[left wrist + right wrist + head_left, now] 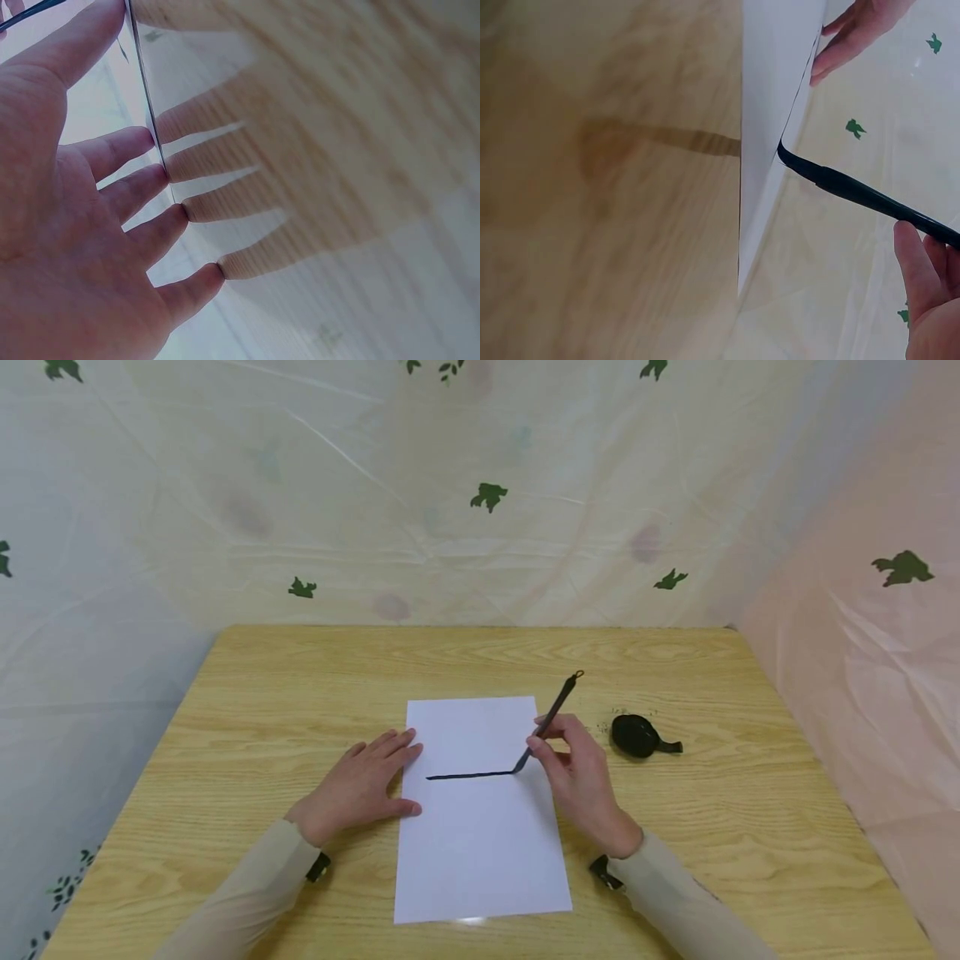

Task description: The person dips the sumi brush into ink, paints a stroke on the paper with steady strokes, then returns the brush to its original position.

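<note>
A white sheet of paper (480, 852) lies lengthwise on the wooden table. Across its upper half runs a thin black line (471, 775). My right hand (585, 777) pinches a dark writing brush (551, 714) between thumb and fingers; the brush leans up to the right, its bent tip at the line's right end. In the right wrist view the black bristles (795, 161) bend against the paper. My left hand (363, 787) rests on the left edge of the sheet with fingers spread, and the left wrist view shows those fingertips (202, 277) along the tabletop.
A small black ink dish (634, 736) with a short handle stands right of the paper, close beyond the right hand. Dark specks dot the table beside it. Patterned cloth (420, 527) hangs behind the table's back edge and along both sides.
</note>
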`<state>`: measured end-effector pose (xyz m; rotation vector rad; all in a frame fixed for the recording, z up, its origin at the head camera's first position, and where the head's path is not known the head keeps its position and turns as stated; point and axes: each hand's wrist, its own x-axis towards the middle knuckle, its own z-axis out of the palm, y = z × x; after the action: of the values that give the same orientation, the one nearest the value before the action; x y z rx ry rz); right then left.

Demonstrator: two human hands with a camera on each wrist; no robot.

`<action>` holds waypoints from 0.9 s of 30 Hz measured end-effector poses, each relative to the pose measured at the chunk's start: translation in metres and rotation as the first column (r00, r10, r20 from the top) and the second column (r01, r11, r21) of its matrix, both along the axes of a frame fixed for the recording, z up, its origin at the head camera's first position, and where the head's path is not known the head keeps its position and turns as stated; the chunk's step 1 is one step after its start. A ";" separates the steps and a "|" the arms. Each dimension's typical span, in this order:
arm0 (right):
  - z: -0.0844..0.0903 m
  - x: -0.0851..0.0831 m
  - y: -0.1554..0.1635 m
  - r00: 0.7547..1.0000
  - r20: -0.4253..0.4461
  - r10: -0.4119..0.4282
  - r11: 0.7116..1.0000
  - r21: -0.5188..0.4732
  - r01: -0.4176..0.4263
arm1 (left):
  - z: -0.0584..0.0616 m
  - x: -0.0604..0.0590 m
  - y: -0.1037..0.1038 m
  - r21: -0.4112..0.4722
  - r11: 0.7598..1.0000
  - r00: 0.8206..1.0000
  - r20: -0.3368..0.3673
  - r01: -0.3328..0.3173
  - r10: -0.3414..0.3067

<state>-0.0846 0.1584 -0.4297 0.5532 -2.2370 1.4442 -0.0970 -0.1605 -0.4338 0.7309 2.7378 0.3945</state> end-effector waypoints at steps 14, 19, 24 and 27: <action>0.000 0.001 0.004 1.000 0.024 -0.008 1.000 -0.015 0.009 | -0.001 0.000 0.000 -0.006 1.000 1.000 -0.001 0.002 -0.002; 0.001 0.001 0.006 1.000 0.026 -0.014 1.000 -0.015 0.014 | -0.001 0.000 0.000 -0.006 1.000 1.000 -0.005 0.002 -0.002; 0.000 0.001 0.007 1.000 0.015 -0.017 1.000 -0.016 0.018 | 0.000 0.000 0.000 -0.004 1.000 1.000 -0.005 0.001 -0.001; 0.000 0.001 0.008 1.000 0.008 -0.018 1.000 -0.019 0.018 | 0.000 0.000 -0.001 0.001 1.000 1.000 -0.005 0.001 -0.001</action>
<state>-0.0831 0.1663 -0.4298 0.5206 -2.2265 1.4593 -0.0969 -0.1611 -0.4336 0.7351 2.7423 0.3941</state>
